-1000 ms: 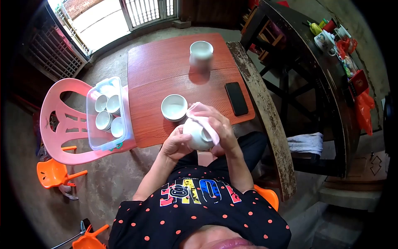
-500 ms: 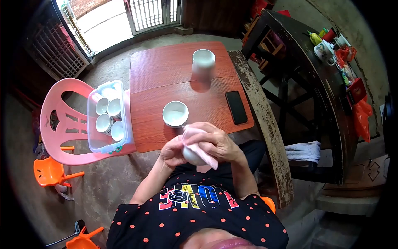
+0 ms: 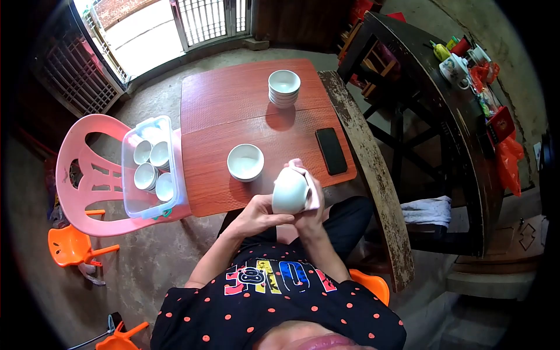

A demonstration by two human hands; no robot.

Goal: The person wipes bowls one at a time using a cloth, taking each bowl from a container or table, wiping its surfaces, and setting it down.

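Observation:
A white bowl is tipped on its side above my lap, just off the table's near edge. The fingers of my left hand are closed on its lower left rim. From the right, my right hand presses a pink cloth against the bowl, its fingers partly hidden behind cloth and bowl. Just beyond, another white bowl stands upright on the red-brown table. Farther back is a stack of several white bowls.
A black phone lies at the table's right side. To the left, a clear plastic bin with stacked bowls sits on a pink chair. A worn wooden bench runs along the right, beside a dark table.
The held bowl has turned onto its side and risen slightly to the right. My right hand and the cloth have shifted to its right side; my left hand has moved right with it.

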